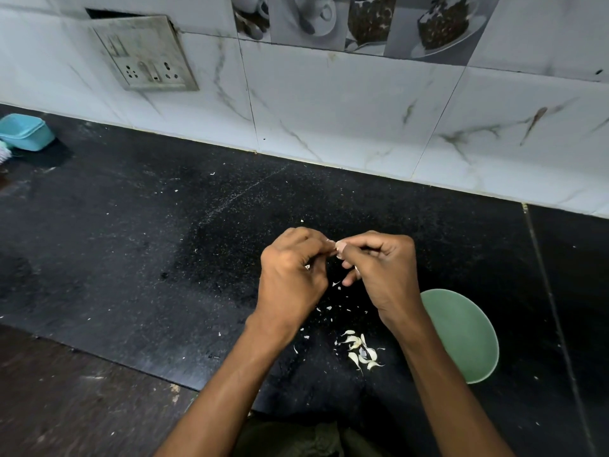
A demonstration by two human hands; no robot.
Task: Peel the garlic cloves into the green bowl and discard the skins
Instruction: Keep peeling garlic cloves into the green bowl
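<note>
Over the black counter, my left hand [293, 275] and my right hand [379, 268] meet with curled fingers, both pinching a small garlic clove [339, 248] between the fingertips. Most of the clove is hidden by the fingers. A heap of pale garlic skins [361, 352] lies on the counter below my hands, with small flakes scattered around it. The green bowl [468, 338] stands to the right of the skins, partly hidden behind my right forearm; no contents show in its visible part.
The black stone counter [148, 242] runs back to a white tiled wall with a socket plate [145, 54]. A turquoise plastic container [24, 131] sits at the far left. A counter seam [547, 291] runs to the right of the bowl.
</note>
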